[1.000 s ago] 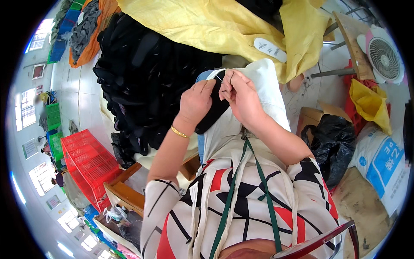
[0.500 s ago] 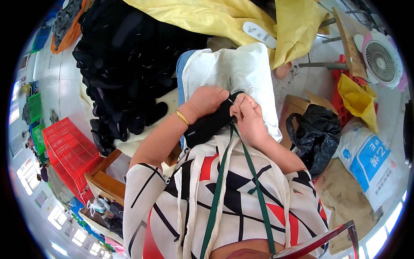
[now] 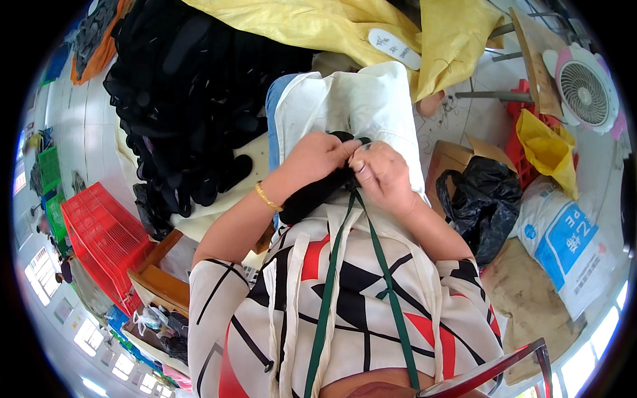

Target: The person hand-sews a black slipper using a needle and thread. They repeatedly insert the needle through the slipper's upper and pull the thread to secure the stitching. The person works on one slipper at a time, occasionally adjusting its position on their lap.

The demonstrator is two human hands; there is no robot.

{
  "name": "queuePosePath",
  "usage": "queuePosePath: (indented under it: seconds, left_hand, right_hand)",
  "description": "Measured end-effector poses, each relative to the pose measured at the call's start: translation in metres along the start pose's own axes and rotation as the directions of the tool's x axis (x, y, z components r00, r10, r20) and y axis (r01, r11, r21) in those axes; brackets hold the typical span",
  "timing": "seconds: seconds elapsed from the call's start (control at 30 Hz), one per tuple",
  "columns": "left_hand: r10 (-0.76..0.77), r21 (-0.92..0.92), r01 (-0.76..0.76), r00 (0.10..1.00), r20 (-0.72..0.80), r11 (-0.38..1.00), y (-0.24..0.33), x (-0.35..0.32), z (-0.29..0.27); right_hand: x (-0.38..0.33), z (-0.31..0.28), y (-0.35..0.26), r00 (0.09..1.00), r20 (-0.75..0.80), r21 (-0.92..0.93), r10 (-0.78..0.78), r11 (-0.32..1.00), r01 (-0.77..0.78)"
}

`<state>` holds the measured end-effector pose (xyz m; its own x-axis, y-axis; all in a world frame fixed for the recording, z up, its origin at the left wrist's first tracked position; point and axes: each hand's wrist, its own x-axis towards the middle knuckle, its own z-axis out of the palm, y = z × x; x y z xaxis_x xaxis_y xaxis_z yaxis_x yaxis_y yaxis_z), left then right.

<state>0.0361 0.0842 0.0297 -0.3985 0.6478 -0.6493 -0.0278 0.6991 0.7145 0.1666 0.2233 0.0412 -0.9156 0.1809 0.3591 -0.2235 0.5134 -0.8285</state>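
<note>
A black cloth slipper (image 3: 310,200) lies across my lap, on the white cloth (image 3: 388,99) that covers my legs. My left hand (image 3: 321,158) is closed on its upper edge, thumb and fingers pinched together. Right beside it my right hand (image 3: 383,174) is also closed, pinching the same edge; the fingertips of both hands nearly meet. Whether a small thing sits between the fingertips is too fine to make out. Just below the hands, a green cord (image 3: 379,247) hanging down my front ends at a small dark piece by the slipper.
A large heap of black slippers (image 3: 186,99) rises to the left. Yellow sheeting (image 3: 298,26) with a white sole-shaped piece (image 3: 394,48) lies ahead. To the right are a black plastic bag (image 3: 488,199), a white-and-blue sack (image 3: 564,245) and a fan (image 3: 585,89). Red crates (image 3: 106,239) stand left.
My hands have drawn closer together, and the slipper's upper end has turned and bunched under the fingers. A pale sliver seen between the hands earlier is no longer visible.
</note>
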Motion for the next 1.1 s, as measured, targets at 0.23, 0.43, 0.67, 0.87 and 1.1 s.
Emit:
queuePosePath:
  seconds: [0.23, 0.43, 0.67, 0.87, 1.1]
  left_hand:
    - [-0.095, -0.391, 0.142, 0.986, 0.137, 0.91, -0.039, 0.002, 0.0]
    - [-0.004, -0.383, 0.027, 0.998, 0.061, 0.923, -0.037, -0.005, 0.011]
    - [0.012, -0.201, -0.017, 1.0, -0.026, 0.979, -0.039, -0.009, 0.008]
    - [-0.009, -0.269, 0.015, 1.0, 0.024, 0.963, -0.044, -0.007, 0.004]
    - [0.062, -0.226, -0.061, 0.998, -0.002, 0.972, -0.056, 0.007, 0.005]
  right_hand:
    - [-0.02, -0.047, 0.016, 0.904, 0.185, 0.061, 0.386, 0.913, -0.402]
    - [-0.011, -0.039, 0.023, 0.725, 0.206, 0.355, 0.657, 0.641, -0.681]
    - [-0.006, 0.012, 0.042, 0.92, 0.239, -0.152, 0.31, 0.948, -0.28]
    - [-0.005, 0.016, 0.042, 0.917, 0.331, -0.429, 0.223, 0.901, -0.064]
    - [0.005, 0.013, 0.041, 0.872, 0.438, -0.452, 0.22, 0.892, 0.002]
